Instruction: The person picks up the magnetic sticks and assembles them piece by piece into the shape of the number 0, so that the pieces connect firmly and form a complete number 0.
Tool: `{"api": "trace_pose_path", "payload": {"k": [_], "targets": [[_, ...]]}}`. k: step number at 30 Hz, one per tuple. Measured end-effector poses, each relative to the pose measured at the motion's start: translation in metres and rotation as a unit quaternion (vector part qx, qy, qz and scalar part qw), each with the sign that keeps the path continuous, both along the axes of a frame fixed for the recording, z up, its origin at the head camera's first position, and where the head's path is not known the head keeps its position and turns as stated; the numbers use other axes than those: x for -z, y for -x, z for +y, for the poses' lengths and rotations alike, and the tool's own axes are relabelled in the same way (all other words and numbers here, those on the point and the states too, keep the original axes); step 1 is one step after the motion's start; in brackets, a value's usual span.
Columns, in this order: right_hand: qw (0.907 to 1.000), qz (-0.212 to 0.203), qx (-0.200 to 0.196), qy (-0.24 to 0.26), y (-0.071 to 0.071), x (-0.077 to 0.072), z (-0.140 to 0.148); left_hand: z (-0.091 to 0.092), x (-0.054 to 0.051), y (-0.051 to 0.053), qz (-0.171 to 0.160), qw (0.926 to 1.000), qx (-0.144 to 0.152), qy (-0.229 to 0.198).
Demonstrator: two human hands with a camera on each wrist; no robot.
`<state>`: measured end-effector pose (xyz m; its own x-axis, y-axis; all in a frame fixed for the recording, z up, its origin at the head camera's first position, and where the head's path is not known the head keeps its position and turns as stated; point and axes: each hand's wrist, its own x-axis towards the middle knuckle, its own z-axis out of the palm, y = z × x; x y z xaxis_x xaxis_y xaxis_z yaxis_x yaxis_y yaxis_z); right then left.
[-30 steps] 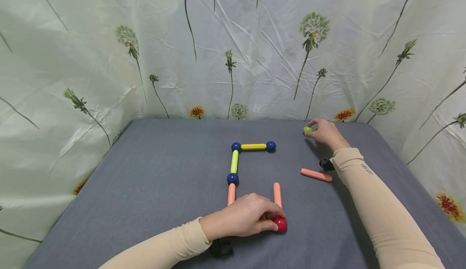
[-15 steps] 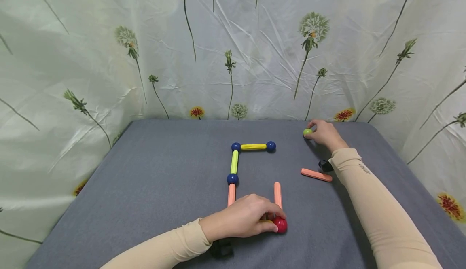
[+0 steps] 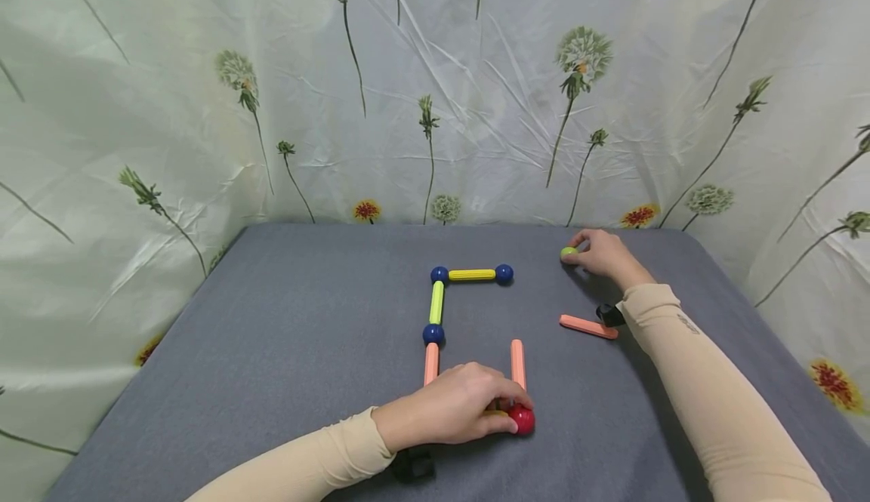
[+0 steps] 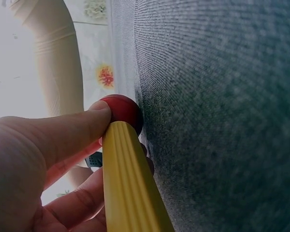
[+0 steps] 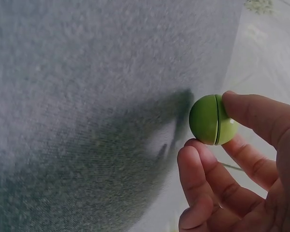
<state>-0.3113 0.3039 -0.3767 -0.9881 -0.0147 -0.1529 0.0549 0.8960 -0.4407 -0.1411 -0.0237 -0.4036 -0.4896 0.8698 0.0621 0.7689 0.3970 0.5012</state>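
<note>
My left hand [image 3: 458, 404] pinches a red ball [image 3: 522, 420] between thumb and fingers near the front of the table. A ridged yellow rod [image 4: 130, 183] meets that ball and runs back beneath the hand; its far end is hidden. From the red ball a salmon rod [image 3: 518, 362] points away. At the back right, my right hand [image 3: 605, 254] holds a green ball [image 5: 212, 120] by thumb and fingertips, slightly off the cloth. A joined chain holds a salmon rod [image 3: 431, 364], blue ball [image 3: 433, 334], lime rod [image 3: 436, 303], second blue ball [image 3: 439, 275], yellow rod [image 3: 472, 275] and third blue ball [image 3: 504, 274].
A loose salmon rod [image 3: 586, 326] lies on the grey cloth by the right wrist's black camera [image 3: 609, 315]. The grey table [image 3: 306, 321] ends at a flower-printed curtain [image 3: 381, 109] behind and at the sides.
My right hand has come slightly nearer and to the left with the green ball, which sits lower in the head view. The left hand has stayed on the red ball.
</note>
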Motion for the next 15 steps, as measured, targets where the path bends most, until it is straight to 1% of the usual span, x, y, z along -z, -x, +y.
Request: {"api": "trace_pose_path", "payload": {"k": [5, 11, 15], "targets": [[0.9998, -0.001, -0.018, 0.012, -0.005, -0.004, -0.002, 0.000, 0.000, 0.000, 0.000, 1.0000, -0.002, 0.000], [0.9985, 0.017, -0.048, 0.023, -0.014, -0.007, -0.009, -0.001, 0.000, 0.000, -0.004, 1.0000, -0.002, -0.001], [0.9975, 0.018, -0.058, 0.034, -0.021, -0.008, -0.014, 0.000, -0.001, 0.001, -0.005, 1.0000, -0.004, 0.001]]}}
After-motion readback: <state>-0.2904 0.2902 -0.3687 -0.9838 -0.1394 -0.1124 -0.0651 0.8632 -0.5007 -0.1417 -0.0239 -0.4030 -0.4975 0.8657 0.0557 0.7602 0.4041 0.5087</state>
